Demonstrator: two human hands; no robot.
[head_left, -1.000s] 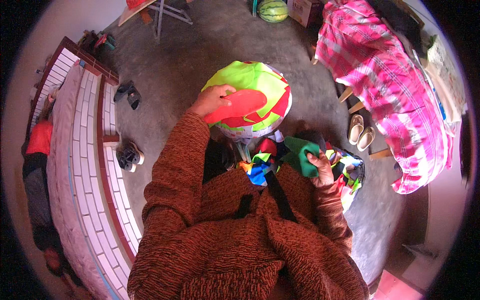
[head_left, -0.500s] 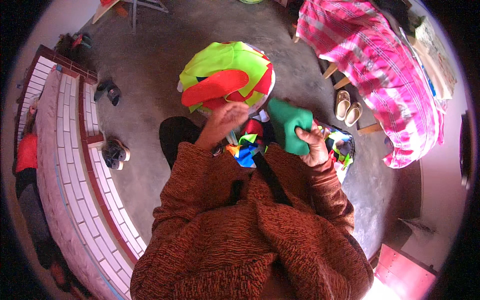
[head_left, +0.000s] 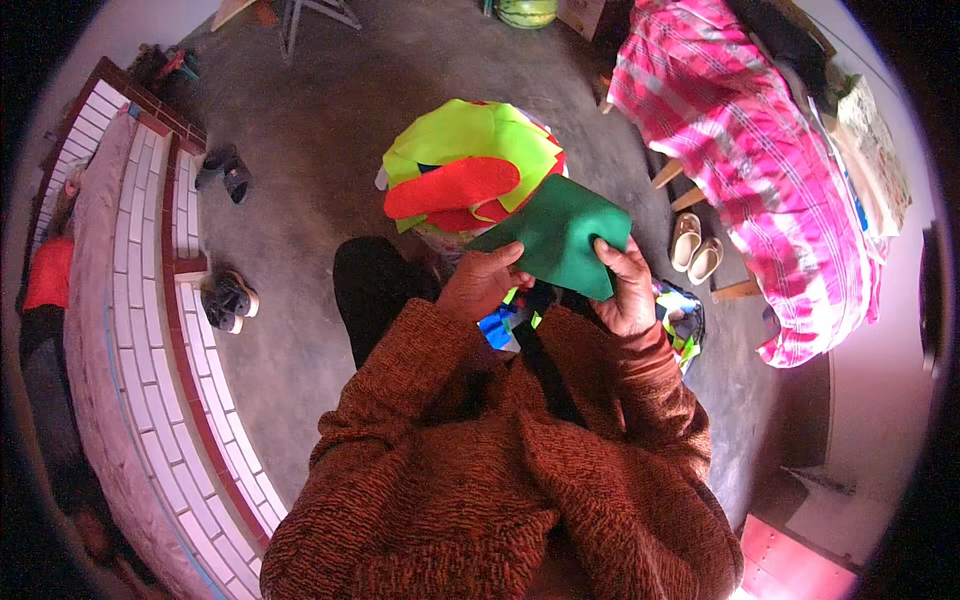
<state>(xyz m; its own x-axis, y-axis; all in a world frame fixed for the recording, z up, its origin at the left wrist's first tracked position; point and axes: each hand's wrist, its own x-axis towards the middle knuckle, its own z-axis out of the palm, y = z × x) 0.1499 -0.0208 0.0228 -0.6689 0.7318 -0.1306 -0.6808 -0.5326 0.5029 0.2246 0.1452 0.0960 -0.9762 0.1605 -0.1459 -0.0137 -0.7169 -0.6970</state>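
A flat green piece of fabric (head_left: 562,232) is stretched between my two hands in front of my lap. My left hand (head_left: 482,283) pinches its near left corner between thumb and fingers. Along its right edge, my right hand (head_left: 628,287) grips it with the thumb on top. Just beyond the fabric stands a rounded heap of bright yellow-green cloth (head_left: 450,138), with a red insole-shaped piece (head_left: 455,187) lying on it. Blue and other coloured scraps (head_left: 495,328) show below my hands, partly hidden by them.
A bag of mixed scraps (head_left: 682,318) sits by my right forearm. Beige slippers (head_left: 695,247) lie near a pink plaid cloth (head_left: 720,130) draped over wooden-legged furniture. Dark shoes (head_left: 230,300) rest beside the white-tiled ledge (head_left: 150,300). A watermelon (head_left: 527,12) is at the far edge.
My left hand has come from the heap to the green fabric and taken hold of its left corner. The fabric, hanging from my right hand before, is now spread out flat.
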